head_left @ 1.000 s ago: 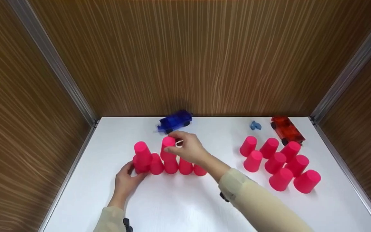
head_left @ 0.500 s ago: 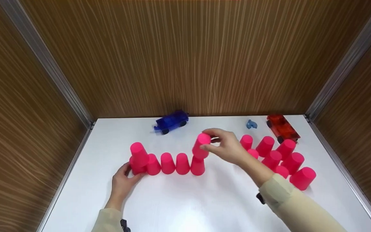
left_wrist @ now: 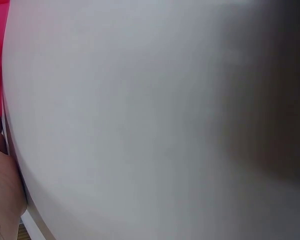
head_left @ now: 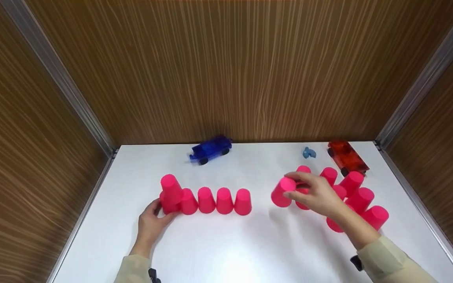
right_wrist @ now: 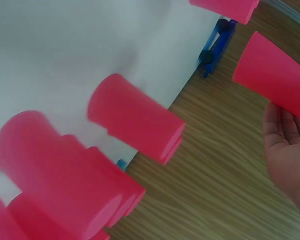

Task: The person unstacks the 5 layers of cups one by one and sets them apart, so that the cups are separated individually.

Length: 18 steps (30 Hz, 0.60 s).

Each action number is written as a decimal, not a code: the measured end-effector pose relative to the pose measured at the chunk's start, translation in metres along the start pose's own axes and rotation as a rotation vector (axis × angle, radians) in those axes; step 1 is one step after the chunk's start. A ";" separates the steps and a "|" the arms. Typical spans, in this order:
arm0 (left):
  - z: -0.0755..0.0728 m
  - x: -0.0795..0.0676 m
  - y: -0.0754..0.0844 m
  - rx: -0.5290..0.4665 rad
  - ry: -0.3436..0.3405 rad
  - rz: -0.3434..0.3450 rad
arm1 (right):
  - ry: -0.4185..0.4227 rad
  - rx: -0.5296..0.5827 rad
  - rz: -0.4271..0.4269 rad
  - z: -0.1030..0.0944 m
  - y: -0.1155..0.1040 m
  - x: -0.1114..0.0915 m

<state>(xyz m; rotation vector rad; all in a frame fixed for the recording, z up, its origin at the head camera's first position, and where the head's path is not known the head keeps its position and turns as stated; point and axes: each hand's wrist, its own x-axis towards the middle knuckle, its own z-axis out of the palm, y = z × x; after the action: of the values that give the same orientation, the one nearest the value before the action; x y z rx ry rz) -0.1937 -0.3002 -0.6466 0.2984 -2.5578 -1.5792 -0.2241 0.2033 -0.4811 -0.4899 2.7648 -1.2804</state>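
Several pink cups stand upside down in a row on the white table point(head_left: 210, 243). Another pink cup point(head_left: 170, 186) rests atop the leftmost cup point(head_left: 168, 207). My left hand point(head_left: 151, 223) grips that bottom cup, thumb at its front and fingers round its left side; the left wrist view catches only pink cup edges and part of the hand at its left border. To the right, my right hand point(head_left: 317, 195) holds a pink cup point(head_left: 281, 193) above the table, between thumb and fingers. The right wrist view shows this held cup point(right_wrist: 272, 75) too.
A cluster of upside-down pink cups point(head_left: 360, 198) stands at the right, partly hidden by the right hand. Along the back lie a blue toy car point(head_left: 210, 149), a small light-blue piece point(head_left: 309, 152) and a red toy car point(head_left: 347, 157). Wood-grain panels point(head_left: 226, 78) enclose the table.
My right hand has carried its cup rightward, from above the row's middle, past the row's right end, toward the cluster, and lower. The left hand keeps its grip on the leftmost cup.
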 end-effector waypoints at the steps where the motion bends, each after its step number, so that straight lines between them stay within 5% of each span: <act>1: 0.000 0.000 0.000 -0.002 0.003 0.001 | -0.001 -0.003 0.001 -0.002 0.004 -0.004; 18: 0.000 0.003 -0.002 -0.020 0.020 0.026 | -0.072 -0.071 0.054 -0.023 0.044 -0.037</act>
<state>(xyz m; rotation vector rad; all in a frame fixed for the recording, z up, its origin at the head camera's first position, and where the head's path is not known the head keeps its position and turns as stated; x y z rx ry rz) -0.1963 -0.3014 -0.6484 0.2762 -2.5190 -1.5833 -0.2044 0.2585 -0.5024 -0.4534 2.7513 -1.1341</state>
